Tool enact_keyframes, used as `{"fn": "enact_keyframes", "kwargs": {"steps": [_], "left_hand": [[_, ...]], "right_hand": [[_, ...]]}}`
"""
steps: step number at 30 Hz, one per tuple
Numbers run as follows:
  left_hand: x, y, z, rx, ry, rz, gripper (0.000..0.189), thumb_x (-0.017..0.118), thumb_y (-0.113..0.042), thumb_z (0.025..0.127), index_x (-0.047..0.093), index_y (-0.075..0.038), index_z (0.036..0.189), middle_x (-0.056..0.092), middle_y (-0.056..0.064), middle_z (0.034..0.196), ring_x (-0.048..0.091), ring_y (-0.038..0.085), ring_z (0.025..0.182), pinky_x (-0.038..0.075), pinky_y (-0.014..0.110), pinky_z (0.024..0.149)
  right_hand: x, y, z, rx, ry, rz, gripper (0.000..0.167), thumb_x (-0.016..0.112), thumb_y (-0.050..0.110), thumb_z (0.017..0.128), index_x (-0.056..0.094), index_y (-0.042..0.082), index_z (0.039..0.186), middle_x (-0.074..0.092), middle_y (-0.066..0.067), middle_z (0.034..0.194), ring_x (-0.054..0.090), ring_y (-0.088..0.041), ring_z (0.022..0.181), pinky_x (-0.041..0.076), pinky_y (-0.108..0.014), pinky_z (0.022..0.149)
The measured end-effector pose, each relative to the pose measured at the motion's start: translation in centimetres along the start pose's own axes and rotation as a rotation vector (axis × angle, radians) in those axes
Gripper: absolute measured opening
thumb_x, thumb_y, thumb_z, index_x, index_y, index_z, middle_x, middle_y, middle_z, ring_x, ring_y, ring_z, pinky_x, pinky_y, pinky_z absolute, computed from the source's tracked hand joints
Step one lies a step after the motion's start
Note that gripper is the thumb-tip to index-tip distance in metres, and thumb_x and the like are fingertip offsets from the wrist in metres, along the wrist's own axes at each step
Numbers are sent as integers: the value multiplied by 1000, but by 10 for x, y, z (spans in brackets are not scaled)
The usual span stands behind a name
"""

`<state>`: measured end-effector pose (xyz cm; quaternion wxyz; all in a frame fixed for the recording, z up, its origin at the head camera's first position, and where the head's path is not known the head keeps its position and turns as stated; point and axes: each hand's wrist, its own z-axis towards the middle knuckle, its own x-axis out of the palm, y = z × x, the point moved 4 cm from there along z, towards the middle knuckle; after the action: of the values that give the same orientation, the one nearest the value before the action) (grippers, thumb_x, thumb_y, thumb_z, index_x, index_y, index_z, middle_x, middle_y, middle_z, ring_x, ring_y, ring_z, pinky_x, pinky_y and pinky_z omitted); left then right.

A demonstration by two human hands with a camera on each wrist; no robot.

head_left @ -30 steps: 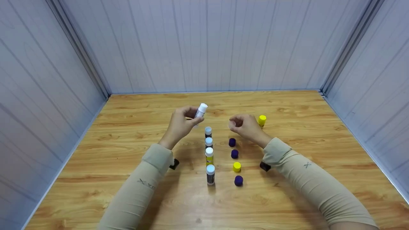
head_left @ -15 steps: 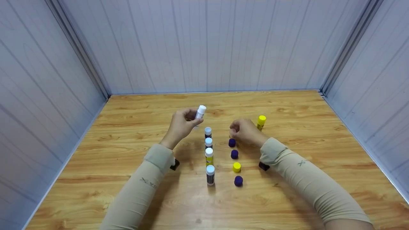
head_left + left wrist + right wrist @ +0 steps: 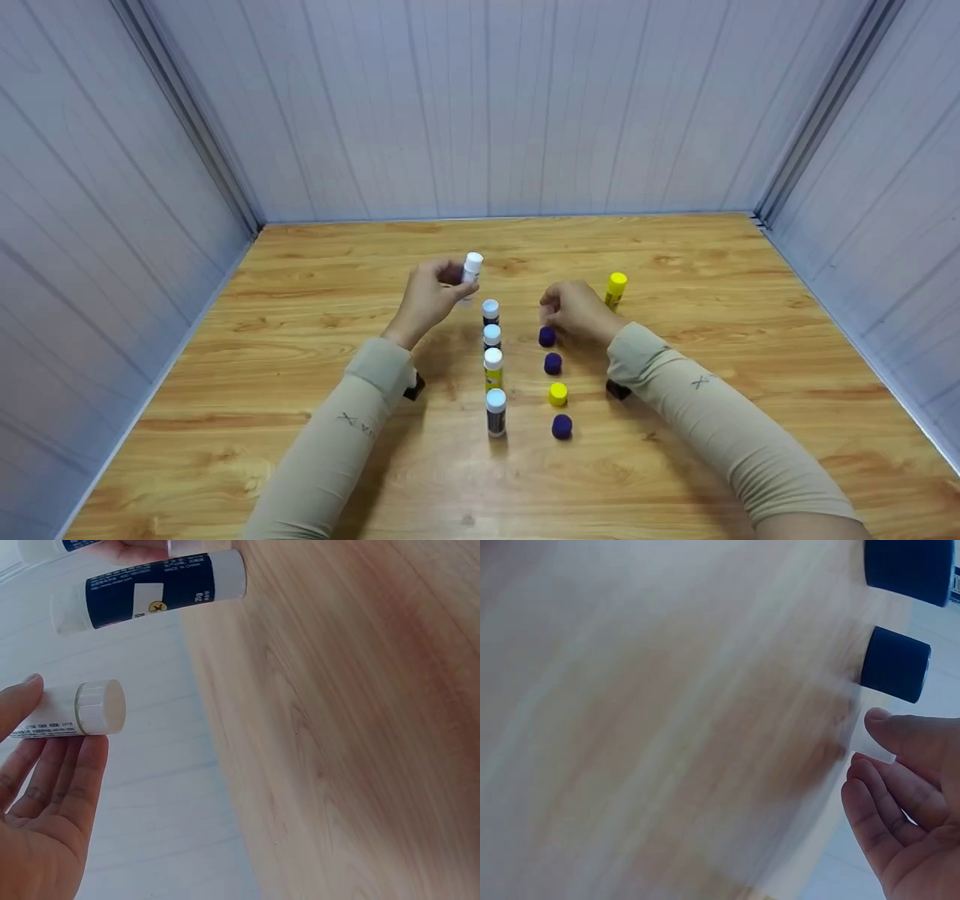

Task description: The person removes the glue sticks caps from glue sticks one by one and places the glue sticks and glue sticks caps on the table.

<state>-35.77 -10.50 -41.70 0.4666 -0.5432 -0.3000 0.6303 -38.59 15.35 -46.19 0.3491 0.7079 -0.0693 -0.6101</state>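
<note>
My left hand [image 3: 426,304] holds a white glue stick [image 3: 472,267] raised at the far end of a row of glue sticks. Its white end points up in the head view, and the thumb and fingers wrap its barrel [image 3: 56,709] in the left wrist view. My right hand [image 3: 579,309] is low at the table, thumb and fingers pinching a whitish translucent cap [image 3: 870,745]. That cap stands right by a dark purple cap [image 3: 547,337], which looks navy in the right wrist view. The fingers partly hide the translucent cap.
Several glue sticks, including a yellow-labelled one [image 3: 493,369] and a dark-labelled one [image 3: 496,412], stand upright in a row between the arms. Beside them runs a row of caps, one yellow [image 3: 558,394]. A yellow glue stick [image 3: 615,291] stands behind the right hand. Pale walls [image 3: 480,112] enclose the wooden table [image 3: 420,480].
My right hand has come down toward the near side with the translucent cap, to the far end of the cap row. My left hand has lowered slightly, still holding the white glue stick.
</note>
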Motion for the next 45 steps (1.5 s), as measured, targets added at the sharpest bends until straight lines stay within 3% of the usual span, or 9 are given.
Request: {"fn": "enact_keyframes", "kwargs": {"steps": [14,20,30,34,45], "left_hand": [[18,19,12,-52,53,-44,21,80,-5,99,77,-1,119,78,14,115,73,26,109,64,38,98],[26,29,14,-92,98,-16,15,77,-4,101,76,-3,116,76,12,114,71,24,108,62,38,99],[40,36,12,-212,173,-149,17,70,7,101,74,-1,115,70,14,117,68,25,112,59,38,101],[41,37,11,-241,205,-137,20,64,10,101,73,-4,113,69,12,120,67,27,114,58,41,103],[41,38,13,-202,232,-13,20,61,9,103,73,-7,109,71,10,117,66,27,114,57,42,103]], "right_hand": [[-2,0,1,24,24,37,29,74,-5,97,74,-8,126,77,-22,117,72,-32,109,62,-48,101],[1,-1,2,36,27,20,31,74,-3,98,74,-8,128,77,-23,120,72,-33,111,61,-48,102],[0,0,1,42,21,0,30,75,-1,98,74,-7,127,77,-22,116,72,-32,107,62,-47,99],[0,0,1,58,27,13,31,74,-2,98,73,-7,128,76,-21,117,71,-31,109,61,-47,101],[2,0,1,50,25,-14,30,73,-1,100,72,-6,130,75,-21,117,69,-30,106,61,-47,100]]}}
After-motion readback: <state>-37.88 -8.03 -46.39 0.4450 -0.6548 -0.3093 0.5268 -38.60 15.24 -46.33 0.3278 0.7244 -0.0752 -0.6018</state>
